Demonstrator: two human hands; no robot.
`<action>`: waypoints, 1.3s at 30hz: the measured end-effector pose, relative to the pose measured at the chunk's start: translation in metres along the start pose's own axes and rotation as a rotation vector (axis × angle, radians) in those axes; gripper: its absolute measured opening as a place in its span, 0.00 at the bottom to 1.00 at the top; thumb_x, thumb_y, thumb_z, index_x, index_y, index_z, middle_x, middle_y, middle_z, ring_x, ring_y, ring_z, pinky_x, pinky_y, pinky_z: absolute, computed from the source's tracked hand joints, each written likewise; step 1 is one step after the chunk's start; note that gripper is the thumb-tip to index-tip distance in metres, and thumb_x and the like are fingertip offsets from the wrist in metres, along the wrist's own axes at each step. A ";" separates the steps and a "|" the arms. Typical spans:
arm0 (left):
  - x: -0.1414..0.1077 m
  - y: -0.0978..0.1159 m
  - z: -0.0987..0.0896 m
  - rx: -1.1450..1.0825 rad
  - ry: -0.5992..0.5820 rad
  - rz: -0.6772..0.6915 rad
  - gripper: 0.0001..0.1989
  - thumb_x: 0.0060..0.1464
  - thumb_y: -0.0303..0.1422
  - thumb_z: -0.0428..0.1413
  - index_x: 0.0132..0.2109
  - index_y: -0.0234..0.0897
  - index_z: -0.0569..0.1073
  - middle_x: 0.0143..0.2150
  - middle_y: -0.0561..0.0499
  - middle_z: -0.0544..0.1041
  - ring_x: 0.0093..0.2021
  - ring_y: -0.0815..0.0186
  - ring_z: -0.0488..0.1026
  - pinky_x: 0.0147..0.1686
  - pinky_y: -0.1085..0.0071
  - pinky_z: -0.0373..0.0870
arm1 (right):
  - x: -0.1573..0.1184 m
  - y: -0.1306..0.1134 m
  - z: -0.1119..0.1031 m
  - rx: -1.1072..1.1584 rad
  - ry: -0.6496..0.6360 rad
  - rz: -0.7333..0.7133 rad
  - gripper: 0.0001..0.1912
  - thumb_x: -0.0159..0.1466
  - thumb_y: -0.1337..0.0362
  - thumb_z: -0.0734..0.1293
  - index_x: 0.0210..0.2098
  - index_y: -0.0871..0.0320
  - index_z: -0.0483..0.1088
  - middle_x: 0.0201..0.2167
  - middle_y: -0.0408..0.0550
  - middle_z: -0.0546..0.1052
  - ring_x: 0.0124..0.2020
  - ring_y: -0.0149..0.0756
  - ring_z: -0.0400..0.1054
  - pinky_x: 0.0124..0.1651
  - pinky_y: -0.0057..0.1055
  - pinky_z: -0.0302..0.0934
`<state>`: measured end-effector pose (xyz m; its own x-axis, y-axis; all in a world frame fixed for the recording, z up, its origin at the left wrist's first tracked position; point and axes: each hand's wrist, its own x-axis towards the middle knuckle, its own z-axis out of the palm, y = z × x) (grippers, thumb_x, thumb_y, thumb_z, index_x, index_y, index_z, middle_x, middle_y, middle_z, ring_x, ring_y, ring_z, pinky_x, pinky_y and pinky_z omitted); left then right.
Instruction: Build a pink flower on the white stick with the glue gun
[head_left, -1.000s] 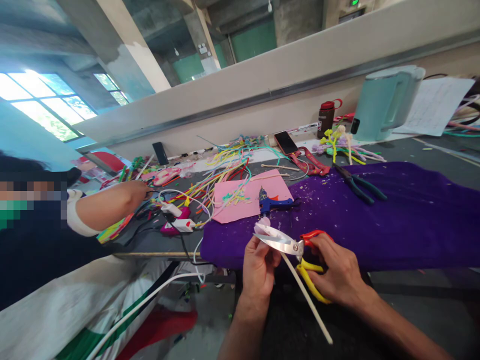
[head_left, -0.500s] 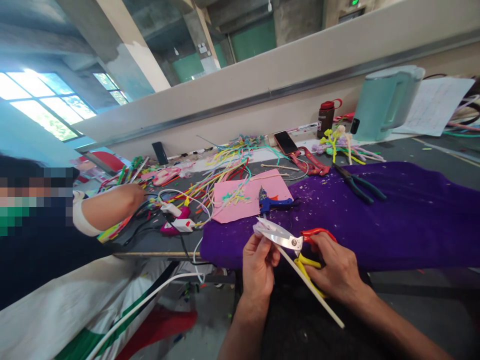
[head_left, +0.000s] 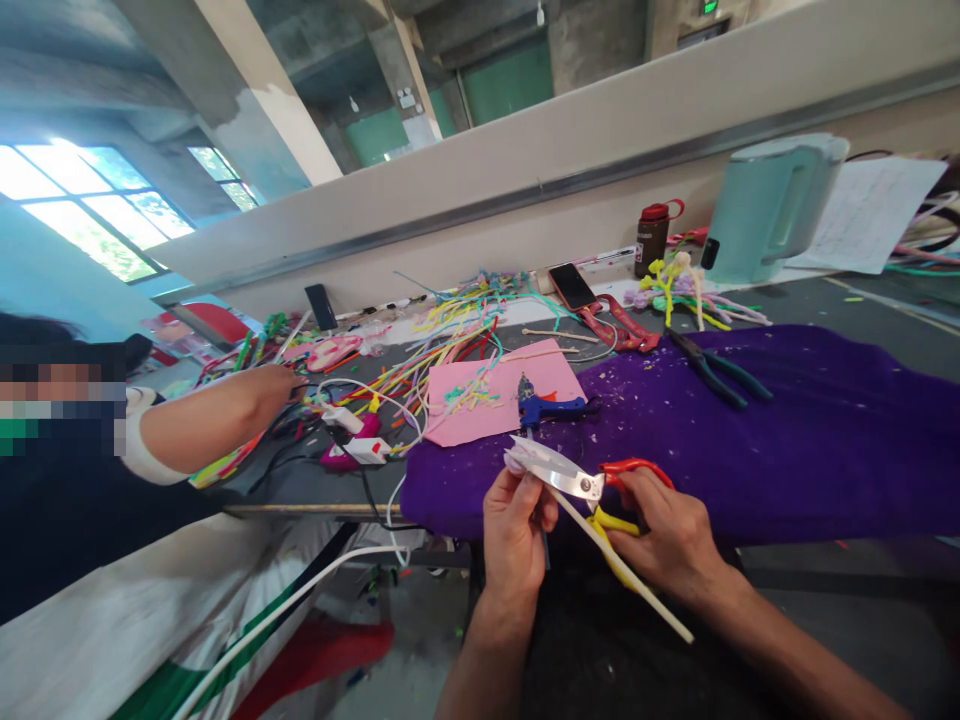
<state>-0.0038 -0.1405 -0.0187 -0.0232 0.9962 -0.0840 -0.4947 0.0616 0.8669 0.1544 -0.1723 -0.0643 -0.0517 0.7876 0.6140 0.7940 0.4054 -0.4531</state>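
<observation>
My left hand (head_left: 516, 535) pinches a cream fuzzy stem (head_left: 649, 592), like a pipe cleaner, near its upper end. A pale pinkish tip (head_left: 513, 458) pokes out above the fingers; its shape is too small to make out. In my right hand (head_left: 667, 520) are scissors (head_left: 559, 470) with one red and one yellow handle. Their silver blades lie across the pale tip, just over my left fingertips. The stem slants down to the right, passing in front of the yellow handle. Whether the blades touch the tip is hard to see.
Beyond my hands, a blue glue gun (head_left: 551, 407) rests by pink paper (head_left: 457, 425) with clippings. Pliers (head_left: 716, 368) lie on purple cloth (head_left: 825, 430). Farther back are a kettle (head_left: 780, 210), bottle (head_left: 652, 240) and phone (head_left: 572, 287). At left, a co-worker's arm (head_left: 217, 420) reaches over the table.
The stem's lower end has swung slightly up and right. The scissors have shifted a little, their handles looking slightly closer together. The co-worker's upper arm has moved left.
</observation>
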 end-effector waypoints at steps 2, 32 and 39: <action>0.000 0.000 -0.001 0.000 -0.017 0.006 0.08 0.42 0.33 0.60 0.30 0.34 0.69 0.17 0.57 0.66 0.15 0.78 0.58 0.14 0.82 0.52 | 0.000 0.000 -0.001 0.000 -0.008 0.002 0.18 0.50 0.64 0.64 0.41 0.61 0.64 0.27 0.44 0.68 0.26 0.33 0.65 0.28 0.28 0.57; 0.002 0.005 -0.008 0.090 -0.087 -0.008 0.08 0.44 0.34 0.59 0.30 0.32 0.70 0.21 0.56 0.69 0.16 0.78 0.59 0.15 0.80 0.52 | 0.000 0.001 -0.020 0.202 -0.142 0.214 0.14 0.54 0.59 0.66 0.39 0.59 0.65 0.24 0.41 0.69 0.23 0.29 0.63 0.25 0.24 0.57; -0.001 0.003 -0.005 0.037 -0.134 -0.017 0.06 0.44 0.31 0.58 0.29 0.33 0.70 0.20 0.56 0.68 0.15 0.79 0.58 0.15 0.81 0.51 | -0.006 -0.012 -0.033 0.135 -0.219 0.225 0.16 0.52 0.59 0.66 0.38 0.58 0.62 0.25 0.41 0.67 0.23 0.30 0.61 0.26 0.26 0.56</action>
<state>-0.0093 -0.1415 -0.0183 0.1022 0.9941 -0.0351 -0.4614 0.0786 0.8837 0.1655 -0.1966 -0.0412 -0.0250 0.9395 0.3417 0.7137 0.2561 -0.6519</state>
